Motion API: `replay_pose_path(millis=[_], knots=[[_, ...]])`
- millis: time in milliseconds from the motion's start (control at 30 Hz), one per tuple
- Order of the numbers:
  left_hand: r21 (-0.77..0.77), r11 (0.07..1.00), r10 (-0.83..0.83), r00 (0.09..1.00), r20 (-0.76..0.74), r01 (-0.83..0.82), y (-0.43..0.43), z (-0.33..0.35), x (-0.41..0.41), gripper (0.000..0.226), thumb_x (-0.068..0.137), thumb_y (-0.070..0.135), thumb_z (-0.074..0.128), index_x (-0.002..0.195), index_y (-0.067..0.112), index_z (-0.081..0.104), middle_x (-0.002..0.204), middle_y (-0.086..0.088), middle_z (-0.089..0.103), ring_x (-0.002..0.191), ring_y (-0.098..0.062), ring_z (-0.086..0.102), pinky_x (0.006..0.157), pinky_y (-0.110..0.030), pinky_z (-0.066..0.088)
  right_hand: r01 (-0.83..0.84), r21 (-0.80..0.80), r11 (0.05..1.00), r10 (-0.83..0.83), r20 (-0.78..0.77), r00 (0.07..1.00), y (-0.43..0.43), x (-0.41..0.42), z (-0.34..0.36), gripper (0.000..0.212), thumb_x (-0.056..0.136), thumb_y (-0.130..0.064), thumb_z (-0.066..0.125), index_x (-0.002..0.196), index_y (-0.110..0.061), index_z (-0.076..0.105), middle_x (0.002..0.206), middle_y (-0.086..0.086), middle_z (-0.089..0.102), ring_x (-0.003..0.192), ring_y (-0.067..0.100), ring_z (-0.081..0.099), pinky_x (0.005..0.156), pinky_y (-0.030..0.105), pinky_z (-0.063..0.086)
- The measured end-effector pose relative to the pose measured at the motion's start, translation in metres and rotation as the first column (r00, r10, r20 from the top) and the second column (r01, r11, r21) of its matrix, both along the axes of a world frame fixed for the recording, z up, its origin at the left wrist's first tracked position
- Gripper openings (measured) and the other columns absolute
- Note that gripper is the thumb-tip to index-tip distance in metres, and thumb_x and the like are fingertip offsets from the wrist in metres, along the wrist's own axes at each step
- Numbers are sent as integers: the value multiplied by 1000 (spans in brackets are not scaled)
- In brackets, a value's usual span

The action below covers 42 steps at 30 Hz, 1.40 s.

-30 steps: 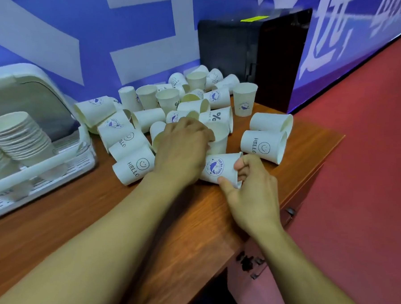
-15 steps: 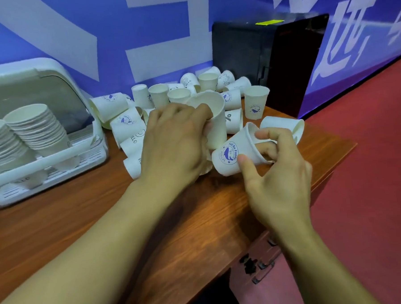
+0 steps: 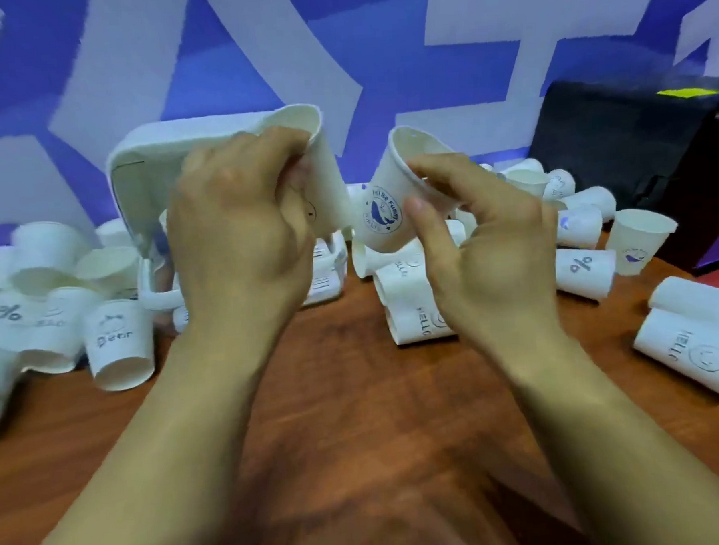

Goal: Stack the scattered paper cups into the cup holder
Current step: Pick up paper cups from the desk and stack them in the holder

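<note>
Over table (image 3: 356,397): holder (image 3: 135,167) stands at the back.
Left hand (image 3: 239,237): grips white cup (image 3: 323,178).
Right hand (image 3: 485,249): pinches whale cup (image 3: 381,212), just apart.
Risk: tilted rims could jam, crumple on nesting.

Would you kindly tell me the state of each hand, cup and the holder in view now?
left hand: grips a tilted cup, held above the table.
right hand: pinches the whale cup by its rim, held up and tilted.
smiley cup: lying on its side on the table.
standing cup: upright, mouth up.
cup holder: behind the left hand, mostly hidden; contents unclear.
</note>
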<state>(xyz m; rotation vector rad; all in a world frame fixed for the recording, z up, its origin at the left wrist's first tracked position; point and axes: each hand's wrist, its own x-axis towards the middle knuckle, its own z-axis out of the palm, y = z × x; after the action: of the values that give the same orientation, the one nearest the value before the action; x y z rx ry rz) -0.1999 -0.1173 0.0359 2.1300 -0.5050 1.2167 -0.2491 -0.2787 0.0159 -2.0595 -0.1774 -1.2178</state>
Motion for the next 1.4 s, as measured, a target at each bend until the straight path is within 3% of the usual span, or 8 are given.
replay_pose_path(millis=[167, 333, 567, 733, 933, 1100, 1300, 1400], knots=[[-128, 984, 118, 992, -46, -123, 55, 4, 31, 24, 94, 26, 54, 111, 25, 72, 100, -2, 69, 96, -32, 56, 79, -34, 41, -90, -38, 995, 92, 52, 994, 46, 57, 18, 27, 91, -10, 63, 116, -19, 71, 108, -6, 72, 88, 23, 66, 83, 34, 52], [-155, 966, 207, 978, -26, -209, 90, 10, 58, 21, 92, 28, 54, 101, 26, 73, 94, -2, 68, 88, -32, 54, 73, -36, 38, -144, -50, 988, 148, 99, 984, 86, 103, 27, 26, 92, -11, 61, 114, -19, 72, 108, -5, 72, 89, 19, 64, 85, 30, 50], [-266, 953, 143, 989, -25, -144, 108, -9, 84, 22, 87, 14, 65, 102, 25, 76, 97, 2, 73, 90, -28, 63, 79, -36, 47, -149, -107, 983, 158, 80, 984, 105, 148, 18, 24, 92, -16, 63, 113, -23, 72, 106, -2, 73, 96, 27, 65, 85, 37, 50], [-210, 967, 134, 989, -58, -144, 108, -22, 97, 25, 88, 12, 64, 106, 25, 76, 103, 5, 73, 93, -26, 63, 80, -31, 46, -157, -155, 975, 167, 56, 984, 98, 165, 12, 27, 90, -14, 64, 113, -23, 72, 108, -9, 71, 98, 25, 64, 86, 24, 47], [-102, 986, 120, 984, -134, -134, 104, -33, 105, 28, 90, 9, 60, 108, 24, 75, 102, 3, 73, 95, -28, 59, 80, -26, 41, -246, -183, 952, 235, -76, 969, 97, 172, -1, 26, 89, -10, 63, 110, -21, 74, 111, -10, 70, 107, 13, 63, 96, 17, 43], [-37, 990, 123, 972, -202, -134, 101, -41, 107, 34, 88, 9, 55, 109, 27, 75, 101, 3, 72, 97, -27, 57, 78, -28, 41, -267, -256, 929, 201, -258, 945, 97, 179, -14, 23, 92, -18, 62, 110, -25, 75, 104, -1, 75, 103, 27, 65, 91, 39, 48], [-16, 989, 133, 938, -320, -146, 98, -49, 111, 45, 81, 1, 52, 109, 28, 75, 104, 3, 73, 106, -26, 59, 88, -36, 48, -250, -205, 946, 173, -332, 927, 95, 180, -14, 24, 91, -18, 60, 108, -26, 75, 110, -7, 73, 112, 15, 63, 98, 31, 47], [-42, 985, 143, 931, -335, -166, 96, -51, 112, 41, 82, 4, 54, 107, 29, 75, 108, 4, 73, 110, -23, 60, 92, -36, 48, -241, -198, 950, 154, -375, 914, 96, 180, -14, 26, 91, -20, 57, 108, -29, 75, 111, -9, 73, 114, 15, 62, 98, 36, 48]])
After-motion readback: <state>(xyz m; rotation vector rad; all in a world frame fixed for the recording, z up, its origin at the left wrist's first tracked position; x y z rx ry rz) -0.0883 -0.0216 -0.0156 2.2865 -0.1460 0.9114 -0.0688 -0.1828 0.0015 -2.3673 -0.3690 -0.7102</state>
